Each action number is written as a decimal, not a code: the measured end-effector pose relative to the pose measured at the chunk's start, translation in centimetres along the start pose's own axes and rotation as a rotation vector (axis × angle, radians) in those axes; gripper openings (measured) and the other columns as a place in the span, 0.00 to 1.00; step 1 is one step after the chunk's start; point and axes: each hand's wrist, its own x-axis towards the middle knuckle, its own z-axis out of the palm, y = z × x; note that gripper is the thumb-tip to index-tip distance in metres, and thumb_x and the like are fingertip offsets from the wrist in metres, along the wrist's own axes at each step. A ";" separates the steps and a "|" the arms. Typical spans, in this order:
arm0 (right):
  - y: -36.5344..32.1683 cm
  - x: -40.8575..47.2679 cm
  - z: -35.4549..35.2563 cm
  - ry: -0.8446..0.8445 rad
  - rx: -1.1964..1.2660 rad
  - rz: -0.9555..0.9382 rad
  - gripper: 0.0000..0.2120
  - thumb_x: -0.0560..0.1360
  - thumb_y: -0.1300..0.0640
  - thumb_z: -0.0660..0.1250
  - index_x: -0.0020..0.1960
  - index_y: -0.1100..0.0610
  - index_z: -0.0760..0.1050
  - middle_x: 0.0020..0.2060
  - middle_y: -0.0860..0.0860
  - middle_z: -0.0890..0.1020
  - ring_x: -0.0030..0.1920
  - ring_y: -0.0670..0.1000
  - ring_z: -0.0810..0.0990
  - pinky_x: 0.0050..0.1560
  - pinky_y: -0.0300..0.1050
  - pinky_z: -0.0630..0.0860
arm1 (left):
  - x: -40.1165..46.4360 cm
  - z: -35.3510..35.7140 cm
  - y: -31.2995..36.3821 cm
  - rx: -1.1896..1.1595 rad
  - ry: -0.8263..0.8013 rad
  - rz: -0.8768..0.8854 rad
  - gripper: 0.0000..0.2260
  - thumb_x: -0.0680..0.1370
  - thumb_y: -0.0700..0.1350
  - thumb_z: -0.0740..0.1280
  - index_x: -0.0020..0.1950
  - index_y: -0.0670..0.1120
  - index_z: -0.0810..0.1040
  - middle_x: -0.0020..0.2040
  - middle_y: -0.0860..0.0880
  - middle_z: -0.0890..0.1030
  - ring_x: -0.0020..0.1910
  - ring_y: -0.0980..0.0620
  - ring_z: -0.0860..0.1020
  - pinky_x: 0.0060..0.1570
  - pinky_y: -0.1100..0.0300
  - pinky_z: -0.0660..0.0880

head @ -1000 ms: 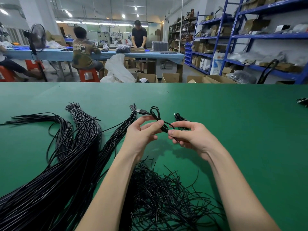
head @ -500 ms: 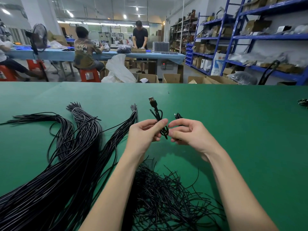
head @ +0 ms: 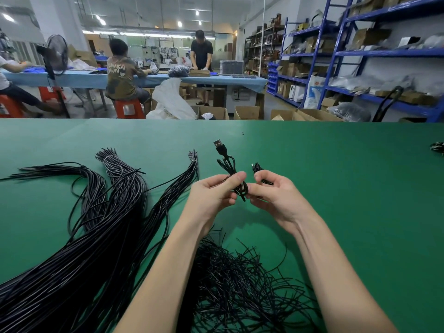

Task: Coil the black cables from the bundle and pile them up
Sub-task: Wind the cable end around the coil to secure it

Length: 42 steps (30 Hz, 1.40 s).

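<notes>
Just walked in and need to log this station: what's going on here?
A person is coiling a black USB cable above the green table. The left hand grips the folded loops, the USB plug sticking up, while the right hand pinches the cable's other side. Long bundles of uncoiled cables lie to the left, and a heap of thin black ties sits between the forearms.

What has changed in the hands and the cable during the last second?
The USB plug swung from pointing left to standing upright above the left hand. The hands closed together, and the loops of the coiled cable drew tighter between them. The right hand kept its pinch. The cable bundles and the pile of ties on the green table stayed put.
</notes>
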 end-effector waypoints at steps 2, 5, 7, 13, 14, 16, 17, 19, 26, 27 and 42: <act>0.0 0.0 0.1 -0.012 0.044 0.009 0.13 0.72 0.68 0.74 0.42 0.55 0.73 0.34 0.51 0.82 0.33 0.46 0.80 0.37 0.36 0.80 | 0.0 0.0 0.1 -0.004 -0.025 -0.011 0.17 0.60 0.53 0.81 0.41 0.44 0.86 0.38 0.46 0.83 0.28 0.57 0.75 0.33 0.67 0.76; 0.0 -0.2 0.0 -0.029 -0.075 -0.013 0.08 0.74 0.67 0.73 0.45 0.56 0.78 0.36 0.51 0.85 0.35 0.46 0.82 0.39 0.37 0.80 | -0.1 -0.2 0.3 0.033 -0.032 -0.011 0.16 0.63 0.51 0.80 0.44 0.42 0.86 0.38 0.47 0.83 0.29 0.56 0.75 0.33 0.67 0.76; -0.2 -0.3 -0.2 -0.043 -0.254 -0.025 0.05 0.76 0.66 0.71 0.48 0.57 0.82 0.40 0.52 0.87 0.40 0.47 0.84 0.43 0.39 0.82 | -0.2 -0.6 0.2 0.116 -0.025 0.009 0.15 0.66 0.49 0.80 0.45 0.40 0.85 0.35 0.48 0.81 0.29 0.55 0.74 0.32 0.66 0.75; -0.6 0.0 0.2 0.110 -0.252 -0.129 0.04 0.78 0.57 0.72 0.46 0.53 0.85 0.38 0.46 0.86 0.39 0.43 0.84 0.39 0.37 0.80 | -0.4 -0.5 -0.3 0.374 -0.147 0.027 0.08 0.71 0.46 0.79 0.34 0.47 0.84 0.28 0.52 0.76 0.28 0.56 0.72 0.31 0.66 0.72; -0.6 0.0 0.3 0.110 -0.252 -0.127 0.03 0.78 0.56 0.72 0.46 0.53 0.85 0.37 0.45 0.86 0.37 0.42 0.83 0.38 0.36 0.79 | -0.5 -0.5 -0.3 0.398 -0.168 0.022 0.08 0.71 0.46 0.79 0.34 0.48 0.84 0.28 0.51 0.76 0.28 0.56 0.72 0.31 0.65 0.72; -0.5 -0.1 0.2 0.079 -0.241 -0.081 0.04 0.78 0.56 0.73 0.45 0.54 0.85 0.35 0.45 0.85 0.35 0.42 0.82 0.35 0.35 0.77 | -0.4 -0.8 -0.3 0.424 -0.215 0.004 0.08 0.71 0.47 0.79 0.34 0.48 0.84 0.28 0.51 0.76 0.28 0.56 0.72 0.31 0.66 0.72; -0.6 -0.2 0.1 0.047 -0.217 -0.039 0.06 0.78 0.56 0.72 0.42 0.54 0.86 0.34 0.45 0.85 0.35 0.42 0.82 0.34 0.35 0.77 | -0.4 -1.0 -0.3 0.434 -0.243 -0.008 0.08 0.71 0.48 0.79 0.34 0.48 0.84 0.28 0.51 0.75 0.28 0.56 0.72 0.31 0.66 0.72; -0.8 -0.4 -0.1 -0.024 -0.180 0.051 0.11 0.78 0.56 0.71 0.37 0.53 0.85 0.34 0.46 0.84 0.34 0.43 0.81 0.33 0.35 0.76 | -0.4 -1.2 -0.2 0.447 -0.293 -0.037 0.09 0.70 0.49 0.79 0.36 0.46 0.84 0.28 0.50 0.76 0.28 0.55 0.72 0.31 0.66 0.72; -0.2 -0.4 -0.3 -0.107 -0.067 0.123 0.15 0.81 0.60 0.64 0.37 0.57 0.83 0.33 0.50 0.81 0.28 0.42 0.73 0.28 0.33 0.72 | -0.3 -1.1 -0.5 0.416 -0.433 -0.114 0.17 0.66 0.51 0.80 0.46 0.41 0.86 0.33 0.48 0.76 0.28 0.56 0.72 0.32 0.66 0.71; -0.1 -0.3 0.0 -0.082 -0.023 0.118 0.13 0.80 0.60 0.64 0.39 0.58 0.81 0.33 0.51 0.80 0.28 0.42 0.73 0.27 0.33 0.72 | -0.3 -1.1 -0.6 0.385 -0.428 -0.112 0.16 0.66 0.51 0.80 0.47 0.41 0.86 0.35 0.48 0.77 0.28 0.57 0.72 0.31 0.67 0.71; -0.1 0.5 0.7 0.047 -0.011 0.008 0.13 0.79 0.57 0.69 0.36 0.55 0.82 0.31 0.48 0.80 0.29 0.41 0.74 0.26 0.33 0.70 | -0.3 -0.4 0.0 0.237 -0.329 -0.026 0.23 0.75 0.57 0.69 0.54 0.36 0.80 0.30 0.52 0.75 0.28 0.56 0.73 0.31 0.65 0.72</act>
